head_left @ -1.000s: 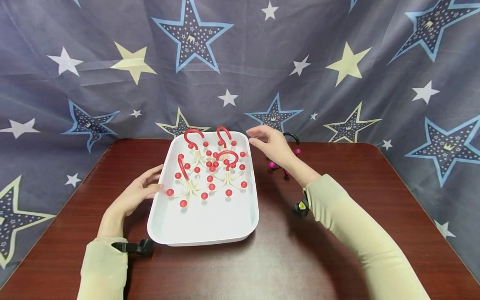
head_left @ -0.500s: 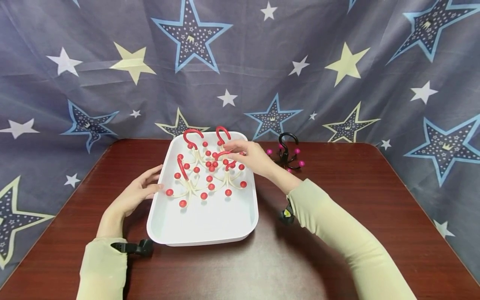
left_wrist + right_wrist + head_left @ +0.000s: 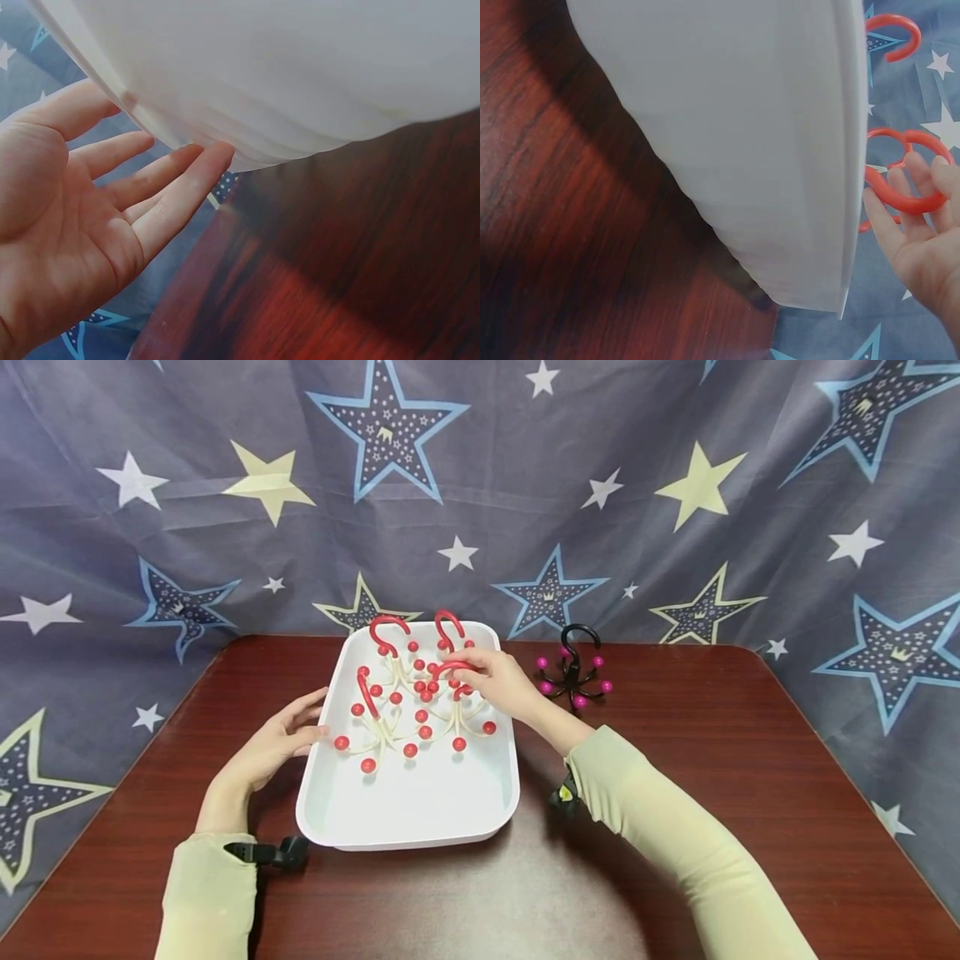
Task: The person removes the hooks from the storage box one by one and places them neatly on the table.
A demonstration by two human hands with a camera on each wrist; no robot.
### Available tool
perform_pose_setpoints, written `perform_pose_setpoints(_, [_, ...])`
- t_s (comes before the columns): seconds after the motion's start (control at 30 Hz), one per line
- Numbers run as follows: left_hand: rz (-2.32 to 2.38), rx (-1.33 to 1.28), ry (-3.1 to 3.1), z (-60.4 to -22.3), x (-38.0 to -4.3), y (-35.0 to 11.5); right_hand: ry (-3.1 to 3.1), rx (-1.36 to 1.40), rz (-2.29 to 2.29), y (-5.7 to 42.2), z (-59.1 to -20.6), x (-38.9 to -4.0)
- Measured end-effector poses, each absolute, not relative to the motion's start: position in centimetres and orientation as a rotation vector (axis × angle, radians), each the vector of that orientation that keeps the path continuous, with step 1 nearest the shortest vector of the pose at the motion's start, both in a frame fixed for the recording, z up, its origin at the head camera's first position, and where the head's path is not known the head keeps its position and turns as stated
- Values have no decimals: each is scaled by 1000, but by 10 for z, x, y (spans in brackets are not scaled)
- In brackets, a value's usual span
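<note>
In the head view a white tray point(image 3: 420, 806) bears several claw hangers with red hooks and cream arms tipped by red balls. My left hand point(image 3: 266, 747) holds the tray's left side, thumb at the rim and the other fingers along the outer wall, as the left wrist view shows. My right hand point(image 3: 501, 683) reaches over the right rim and grips the red hook of the nearest right claw hanger point(image 3: 455, 714). That hook point(image 3: 911, 202) lies between thumb and fingers in the right wrist view. Its arms still spread inside the tray, among the others.
A black claw hanger point(image 3: 573, 677) with pink ball tips stands on the dark red table point(image 3: 675, 760), right of the tray and behind my right forearm. A star-patterned grey cloth point(image 3: 465, 510) hangs beyond the table's back edge.
My right hand has moved left from beside the black claw hanger to over the tray, and its fingers have closed on a red hook. The left hand stays put.
</note>
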State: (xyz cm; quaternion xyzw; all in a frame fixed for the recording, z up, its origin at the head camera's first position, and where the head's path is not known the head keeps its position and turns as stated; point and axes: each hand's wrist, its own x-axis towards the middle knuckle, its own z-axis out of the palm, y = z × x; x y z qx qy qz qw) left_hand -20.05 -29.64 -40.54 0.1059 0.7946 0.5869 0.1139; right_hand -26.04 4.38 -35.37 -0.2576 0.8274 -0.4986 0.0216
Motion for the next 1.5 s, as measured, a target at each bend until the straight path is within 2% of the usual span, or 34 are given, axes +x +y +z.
perform_pose_setpoints(0.5, [1733, 321, 2328, -404, -199, -298, 2456, -933, -1680, 56, -327, -257])
perform_pose_setpoints(0.9, [1710, 312, 2354, -405, -200, -296, 2491, -885, -1726, 81, -277, -233])
perform_pose_setpoints(1.23, [1711, 311, 2342, -406, -202, -296, 2565, -868, -1788, 121, -273, -258])
perform_pose_setpoints(1.5, [1718, 310, 2340, -407, -201, -298, 2598, -921, -1899, 148, -256, -263])
